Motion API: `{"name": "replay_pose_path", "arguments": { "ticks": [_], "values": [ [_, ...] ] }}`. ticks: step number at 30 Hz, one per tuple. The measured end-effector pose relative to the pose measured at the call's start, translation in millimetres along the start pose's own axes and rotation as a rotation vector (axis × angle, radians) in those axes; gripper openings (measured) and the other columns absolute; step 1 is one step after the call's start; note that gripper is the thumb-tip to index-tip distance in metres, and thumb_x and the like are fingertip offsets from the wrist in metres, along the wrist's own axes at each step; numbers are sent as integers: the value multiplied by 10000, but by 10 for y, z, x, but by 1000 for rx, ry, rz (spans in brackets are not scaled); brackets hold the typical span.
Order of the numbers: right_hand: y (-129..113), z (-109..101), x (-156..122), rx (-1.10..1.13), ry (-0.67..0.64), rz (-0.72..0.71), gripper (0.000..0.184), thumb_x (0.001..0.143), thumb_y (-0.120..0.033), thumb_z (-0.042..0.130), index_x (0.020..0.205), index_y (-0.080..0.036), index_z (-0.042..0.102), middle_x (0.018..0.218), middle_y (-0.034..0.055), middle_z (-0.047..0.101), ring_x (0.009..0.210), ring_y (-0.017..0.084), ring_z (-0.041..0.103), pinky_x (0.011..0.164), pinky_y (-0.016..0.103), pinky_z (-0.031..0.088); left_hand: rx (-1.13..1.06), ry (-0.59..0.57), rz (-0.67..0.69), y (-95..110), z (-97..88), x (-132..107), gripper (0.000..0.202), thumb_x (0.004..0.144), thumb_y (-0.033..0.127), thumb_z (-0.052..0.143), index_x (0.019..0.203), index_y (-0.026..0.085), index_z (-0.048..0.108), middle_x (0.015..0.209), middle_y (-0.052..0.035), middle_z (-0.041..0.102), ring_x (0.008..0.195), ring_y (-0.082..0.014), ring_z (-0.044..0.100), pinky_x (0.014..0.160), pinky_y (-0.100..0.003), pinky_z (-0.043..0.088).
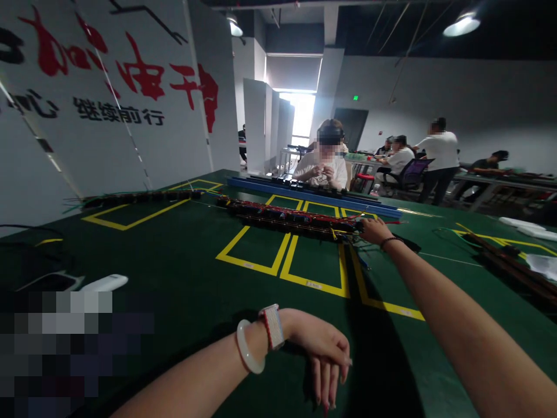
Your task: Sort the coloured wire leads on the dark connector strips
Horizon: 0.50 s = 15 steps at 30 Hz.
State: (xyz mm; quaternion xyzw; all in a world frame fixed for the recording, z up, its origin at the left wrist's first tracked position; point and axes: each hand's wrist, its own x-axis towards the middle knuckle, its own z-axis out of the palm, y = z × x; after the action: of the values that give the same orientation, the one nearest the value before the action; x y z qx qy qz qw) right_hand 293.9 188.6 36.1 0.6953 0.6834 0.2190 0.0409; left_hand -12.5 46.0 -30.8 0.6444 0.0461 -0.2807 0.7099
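Observation:
On the green table, my right hand [375,230] reaches out to the right end of a long bundle of dark and red wires [296,217]. Its fingers are closed around that end, partly hidden from view. My left hand [319,342] is near the front edge of the view, bent at the wrist, its fingers stretched loosely downward above the table. A tiny red tip [325,411] shows just below those fingertips; I cannot tell what it is. Loose wire ends [363,261] hang out of the bundle beside my right hand.
Yellow tape outlines [313,284] mark the green tabletop [187,313]. Behind the bundle lies a long blue rail [261,184]. Other bundles lie at the far left [139,197] and right [500,252]. A co-worker [324,165] sits across the table.

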Motion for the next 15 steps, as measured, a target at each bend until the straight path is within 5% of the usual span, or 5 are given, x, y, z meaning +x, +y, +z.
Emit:
{"name": "replay_pose_path", "arguments": {
  "ticks": [3, 7, 15],
  "values": [
    [48, 40, 49, -37, -35, 32, 227, 865, -245, 516, 1016, -101, 606, 1054, 161, 594, 999, 271, 547, 906, 387, 356, 33, 53, -48, 98, 17, -43, 181, 891, 248, 410, 840, 111, 517, 725, -84, 651, 675, -150, 656, 592, -258, 523],
    [114, -56, 37, -65, -66, 5, 246, 900, -294, 507, 983, -90, 614, 1019, 181, 595, 1020, 282, 540, 842, 354, 400, 86, 140, -130, 230, 61, -133, 152, 892, 232, 430, 883, 110, 519, 743, -68, 649, 661, -126, 647, 587, -228, 508],
    [100, -632, -358, -115, 30, 5, 351, 929, -417, 450, 1043, -106, 566, 1023, 163, 597, 827, 273, 608, 587, 312, 425, 4, 177, -88, 114, 41, -76, 199, 884, 292, 437, 881, 112, 522, 711, -85, 646, 618, -146, 644, 560, -251, 515]
  ]
}}
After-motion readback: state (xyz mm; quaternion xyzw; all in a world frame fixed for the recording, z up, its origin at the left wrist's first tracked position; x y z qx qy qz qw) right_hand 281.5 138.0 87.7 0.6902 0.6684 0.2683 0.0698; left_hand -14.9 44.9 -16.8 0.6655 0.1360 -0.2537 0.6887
